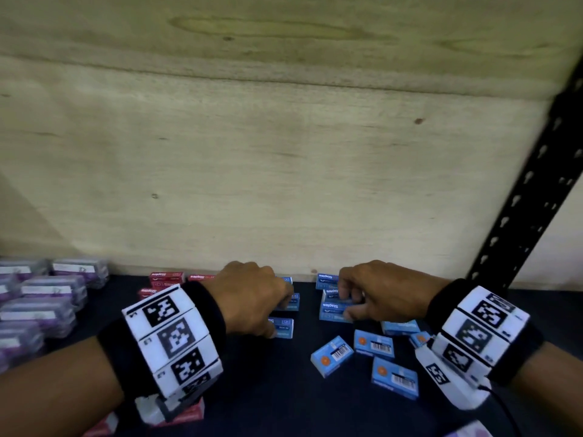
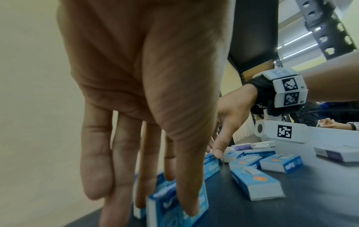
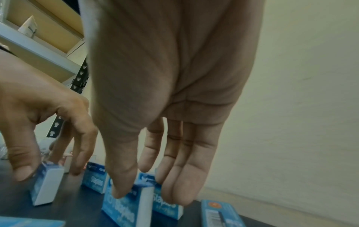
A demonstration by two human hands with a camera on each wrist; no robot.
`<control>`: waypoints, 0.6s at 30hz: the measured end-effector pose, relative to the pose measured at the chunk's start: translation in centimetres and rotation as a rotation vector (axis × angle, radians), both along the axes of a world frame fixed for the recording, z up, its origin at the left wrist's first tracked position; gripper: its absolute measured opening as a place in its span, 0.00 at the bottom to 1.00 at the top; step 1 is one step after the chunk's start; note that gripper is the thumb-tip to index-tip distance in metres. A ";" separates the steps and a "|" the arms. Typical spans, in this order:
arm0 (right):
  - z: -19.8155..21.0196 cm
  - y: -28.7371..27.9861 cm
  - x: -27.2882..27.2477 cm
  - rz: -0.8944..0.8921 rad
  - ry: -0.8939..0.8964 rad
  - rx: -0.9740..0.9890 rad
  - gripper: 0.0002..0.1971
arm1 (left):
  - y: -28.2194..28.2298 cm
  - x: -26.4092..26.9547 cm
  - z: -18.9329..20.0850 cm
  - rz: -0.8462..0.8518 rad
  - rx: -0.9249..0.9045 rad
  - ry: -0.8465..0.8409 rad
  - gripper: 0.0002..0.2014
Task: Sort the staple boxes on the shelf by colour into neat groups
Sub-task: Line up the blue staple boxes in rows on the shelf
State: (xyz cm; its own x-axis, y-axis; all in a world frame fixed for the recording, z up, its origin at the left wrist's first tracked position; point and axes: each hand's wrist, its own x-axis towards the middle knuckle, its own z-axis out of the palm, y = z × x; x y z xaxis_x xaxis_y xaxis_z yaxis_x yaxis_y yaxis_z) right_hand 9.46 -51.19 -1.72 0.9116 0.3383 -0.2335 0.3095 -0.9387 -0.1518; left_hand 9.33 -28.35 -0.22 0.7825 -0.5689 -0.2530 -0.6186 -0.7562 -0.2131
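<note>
Several blue staple boxes lie on the dark shelf [image 1: 268,398]. My left hand [image 1: 279,316] reaches over a short column of them near the back; its thumb and fingers pinch one blue box [image 2: 165,218] standing on its long edge. My right hand [image 1: 345,305] sits on a second column just to the right, where thumb and fingers pinch another blue box [image 3: 124,212], with one more blue box [image 3: 167,210] right beside it. Loose blue boxes [image 1: 373,343] lie barcode side up, scattered near my right wrist. Red staple boxes [image 1: 167,276] are grouped at the back left.
Clear boxes with purple labels [image 1: 53,291] are stacked at the far left. A plywood back wall [image 1: 284,152] closes the shelf behind the boxes. A black perforated upright [image 1: 530,216] stands at the right. More red boxes [image 1: 186,414] lie under my left wrist.
</note>
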 end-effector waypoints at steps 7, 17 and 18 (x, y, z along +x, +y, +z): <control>0.6 -1.6 -2.1 -0.080 0.134 -0.041 0.15 | -2.7 -3.5 0.1 -0.150 -0.102 -0.080 0.23; 0.1 -0.9 -3.8 -0.097 0.131 -0.076 0.15 | -5.3 -3.7 -1.8 -0.079 -0.125 0.126 0.22; 0.1 -0.8 -3.8 -0.096 0.127 -0.079 0.15 | -5.2 -3.7 -1.7 -0.084 -0.127 0.136 0.20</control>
